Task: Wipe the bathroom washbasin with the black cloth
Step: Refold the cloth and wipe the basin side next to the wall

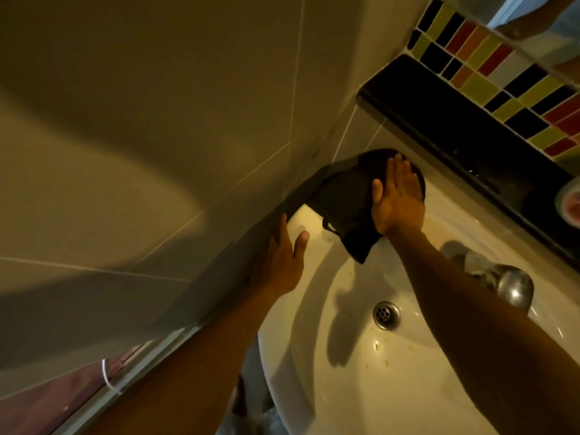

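The right hand [396,199] is lying flat with fingers spread, pressing the black cloth [348,202] against the washbasin [314,356] rim by the wall. The left hand [282,255] is resting open on the rim beside it, above the drain [386,314].

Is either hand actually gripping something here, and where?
Neither grips. The right hand presses flat, fingers extended, on the black cloth's right side at the washbasin rim. The left hand rests open and empty.
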